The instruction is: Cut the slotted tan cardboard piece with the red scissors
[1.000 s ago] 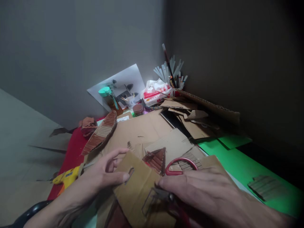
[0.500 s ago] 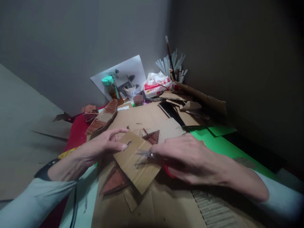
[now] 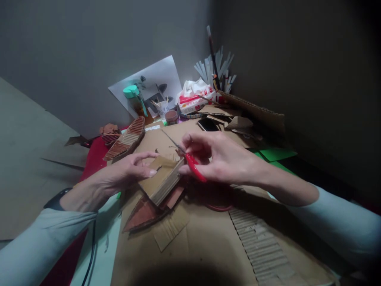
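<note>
My left hand (image 3: pixel 135 170) pinches a piece of brown cardboard (image 3: pixel 151 186) between thumb and fingers. A dark slit shows beside the thumb, and the piece's right part is bent down along a crease. In my right hand (image 3: pixel 226 157) are red-handled scissors (image 3: pixel 195 169), their blades pointing up and left above the cardboard. The right thumb and fingertips are at the bent edge. Beneath the held piece lies a reddish-brown pointed shape (image 3: pixel 141 216), partly covered. A smaller cardboard scrap (image 3: pixel 171 231) lies in front of it.
A corrugated boat-shaped piece (image 3: pixel 126 141) rests at the back left. Behind are a teal-lidded bottle (image 3: pixel 131 92), a toothpick cup (image 3: pixel 163 109), tissues (image 3: pixel 190 104) and a printed sheet (image 3: pixel 149 81). A phone (image 3: pixel 208 125) and stacked cardboard (image 3: pixel 256 109) lie right; a cardboard sheet (image 3: pixel 208 246) covers the table.
The right hand has moved up with the scissors, whose blades have swung upward, away from the cardboard's face. The held cardboard, flat before, is now bent along its right side.
</note>
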The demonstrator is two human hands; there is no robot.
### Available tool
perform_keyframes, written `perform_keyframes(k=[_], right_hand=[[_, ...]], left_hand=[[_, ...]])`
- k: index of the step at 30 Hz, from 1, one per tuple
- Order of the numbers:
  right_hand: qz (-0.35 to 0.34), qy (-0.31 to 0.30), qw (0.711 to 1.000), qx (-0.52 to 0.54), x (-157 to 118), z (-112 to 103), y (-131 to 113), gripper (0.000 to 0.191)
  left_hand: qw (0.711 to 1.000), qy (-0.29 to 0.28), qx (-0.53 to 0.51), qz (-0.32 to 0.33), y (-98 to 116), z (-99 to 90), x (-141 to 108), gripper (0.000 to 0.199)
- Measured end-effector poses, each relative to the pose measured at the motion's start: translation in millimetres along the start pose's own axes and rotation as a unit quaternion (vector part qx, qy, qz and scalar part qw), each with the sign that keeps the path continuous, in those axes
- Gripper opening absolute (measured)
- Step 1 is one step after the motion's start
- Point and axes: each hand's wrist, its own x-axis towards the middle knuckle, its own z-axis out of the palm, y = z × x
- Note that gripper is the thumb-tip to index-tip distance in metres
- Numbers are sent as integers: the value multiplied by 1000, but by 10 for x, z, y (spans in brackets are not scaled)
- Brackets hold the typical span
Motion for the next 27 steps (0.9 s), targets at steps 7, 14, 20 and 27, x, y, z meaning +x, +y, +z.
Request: perform_keyframes(k=[7, 14, 20, 27], right_hand=[[11, 9, 999, 47, -74, 65, 41, 31], [-41, -43, 997, -52, -361, 93, 41, 19], [-105, -62, 981, -149, -485, 106, 39, 28], [-105, -60, 978, -169, -492, 87, 53, 38]], left_hand=[[1000, 8, -8, -12, 13, -1, -3, 63], [999, 31, -14, 5, -58, 16, -99, 65], [999, 44, -20, 17, -87, 50, -128, 70], [999, 33, -11, 20, -122, 20, -137, 57]])
